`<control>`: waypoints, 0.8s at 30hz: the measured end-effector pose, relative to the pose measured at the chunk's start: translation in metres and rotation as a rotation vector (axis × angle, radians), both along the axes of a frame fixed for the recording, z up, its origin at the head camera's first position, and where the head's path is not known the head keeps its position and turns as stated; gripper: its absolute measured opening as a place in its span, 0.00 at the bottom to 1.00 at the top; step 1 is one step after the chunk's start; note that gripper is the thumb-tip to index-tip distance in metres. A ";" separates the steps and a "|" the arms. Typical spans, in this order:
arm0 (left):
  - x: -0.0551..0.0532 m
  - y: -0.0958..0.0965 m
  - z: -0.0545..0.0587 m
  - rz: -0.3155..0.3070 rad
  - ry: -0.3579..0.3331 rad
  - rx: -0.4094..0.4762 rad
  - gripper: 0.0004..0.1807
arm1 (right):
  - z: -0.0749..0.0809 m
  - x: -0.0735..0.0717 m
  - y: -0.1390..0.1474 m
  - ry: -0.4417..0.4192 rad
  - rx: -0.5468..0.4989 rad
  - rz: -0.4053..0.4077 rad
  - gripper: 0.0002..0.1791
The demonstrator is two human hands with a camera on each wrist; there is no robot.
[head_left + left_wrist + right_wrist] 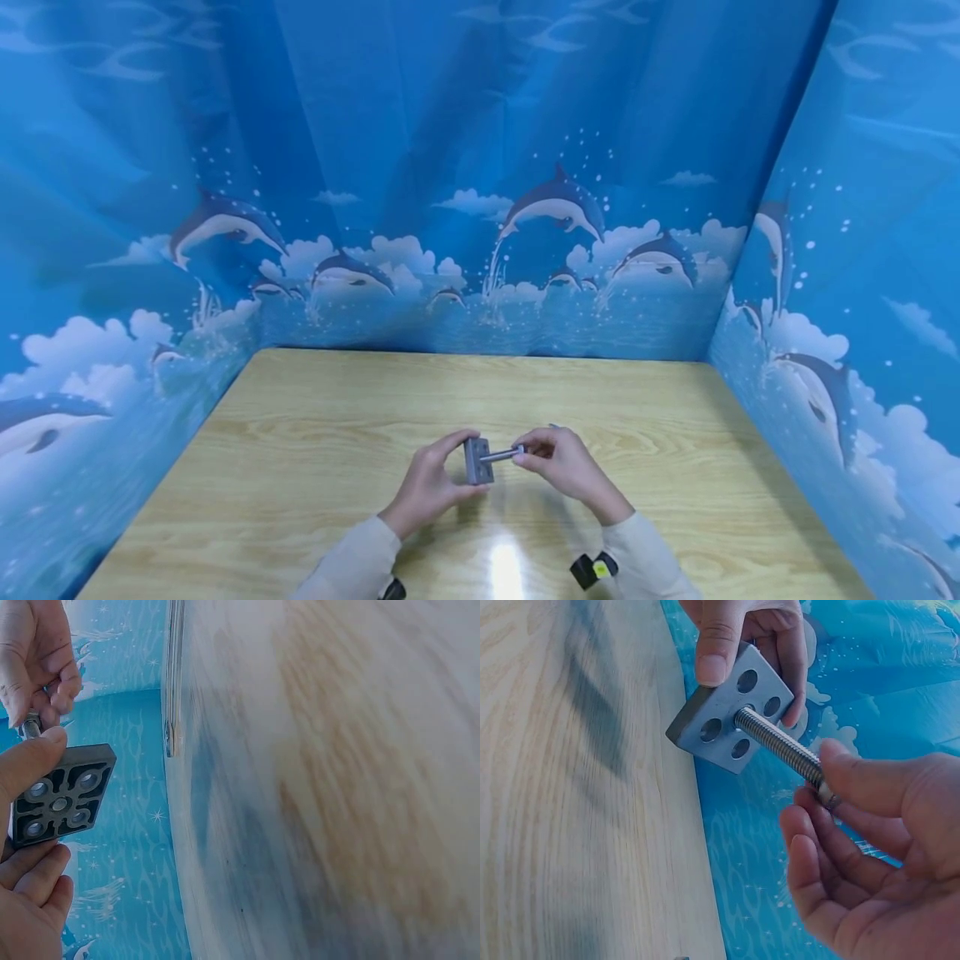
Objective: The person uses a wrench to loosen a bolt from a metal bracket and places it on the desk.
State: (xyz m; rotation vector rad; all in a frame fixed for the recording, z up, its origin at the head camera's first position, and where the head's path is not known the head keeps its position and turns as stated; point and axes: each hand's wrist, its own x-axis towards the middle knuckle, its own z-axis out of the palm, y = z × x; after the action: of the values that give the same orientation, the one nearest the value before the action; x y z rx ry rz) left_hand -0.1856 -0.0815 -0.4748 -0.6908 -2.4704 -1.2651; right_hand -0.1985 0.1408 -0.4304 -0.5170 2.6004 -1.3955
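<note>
My left hand (426, 487) grips a square grey metal plate (477, 461) by its edges, thumb on one side and fingers on the opposite one. Four-way ribs and several round holes mark the plate's back in the left wrist view. From the middle of its flat face a threaded bolt (780, 746) sticks out towards my right hand (567, 468). That hand pinches the bolt's far end with thumb and fingers, at a hex nut or head (828, 796) partly hidden by the fingertips. Both hands are held above the table.
The wooden table (360, 400) spreads under both hands. Blue curtains (420, 125) printed with dolphins stand along its back and sides. A small grey thing (553, 426) shows just beyond the right hand, too small to identify. Black wrist straps (583, 572) sit at the sleeves.
</note>
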 end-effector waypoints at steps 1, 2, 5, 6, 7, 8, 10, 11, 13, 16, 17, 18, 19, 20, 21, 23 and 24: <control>0.000 0.000 0.000 0.000 0.000 0.000 0.42 | 0.001 0.000 0.000 0.018 -0.006 -0.002 0.14; 0.000 0.000 0.000 0.000 0.001 0.000 0.42 | 0.001 0.000 0.000 0.024 -0.016 -0.006 0.14; -0.001 0.000 0.001 0.000 -0.005 0.000 0.42 | 0.002 -0.001 0.000 0.022 -0.045 -0.008 0.13; -0.001 0.000 0.001 0.000 -0.007 0.001 0.41 | 0.002 -0.001 0.000 0.022 -0.052 -0.004 0.13; -0.001 0.000 0.001 -0.001 -0.008 0.000 0.41 | 0.002 -0.001 0.000 0.021 -0.059 -0.004 0.13; 0.000 0.000 0.001 -0.001 -0.005 0.001 0.41 | 0.003 -0.001 0.000 0.016 -0.069 0.000 0.13; 0.000 0.000 0.000 0.001 0.003 0.002 0.41 | 0.009 0.003 -0.002 0.010 -0.070 0.013 0.14; 0.000 0.000 0.000 0.004 0.008 0.005 0.42 | 0.013 0.005 -0.003 0.008 -0.061 0.020 0.14; 0.000 0.000 -0.001 -0.001 0.016 0.010 0.41 | 0.012 0.006 -0.002 0.002 -0.021 0.023 0.16; -0.001 0.000 -0.001 -0.005 0.021 0.017 0.42 | 0.007 0.003 0.000 -0.035 0.032 0.025 0.20; -0.001 0.000 -0.001 -0.002 0.022 0.019 0.42 | 0.003 0.000 0.001 -0.054 0.037 0.026 0.23; -0.001 0.000 -0.001 -0.003 0.022 0.019 0.42 | -0.002 -0.002 0.003 -0.075 0.036 0.026 0.25; -0.001 0.000 -0.001 0.001 0.023 0.020 0.42 | -0.002 -0.002 0.003 -0.095 0.030 0.026 0.25; -0.001 0.001 -0.001 0.006 0.022 0.022 0.42 | -0.001 -0.002 0.003 -0.112 0.020 0.026 0.26; -0.001 0.001 -0.001 0.008 0.019 0.024 0.42 | -0.001 -0.002 0.003 -0.125 0.013 0.025 0.27; -0.001 0.001 -0.001 0.014 0.015 0.030 0.42 | 0.001 -0.002 0.002 -0.131 0.008 0.018 0.27; -0.001 0.001 -0.002 0.014 0.016 0.030 0.42 | 0.001 -0.002 0.002 -0.129 0.010 0.013 0.27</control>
State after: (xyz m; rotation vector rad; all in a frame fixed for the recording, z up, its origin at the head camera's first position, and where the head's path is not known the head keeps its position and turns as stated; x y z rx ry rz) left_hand -0.1866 -0.0802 -0.4763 -0.6729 -2.4344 -1.2841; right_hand -0.2001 0.1423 -0.4292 -0.4259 2.4963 -1.3639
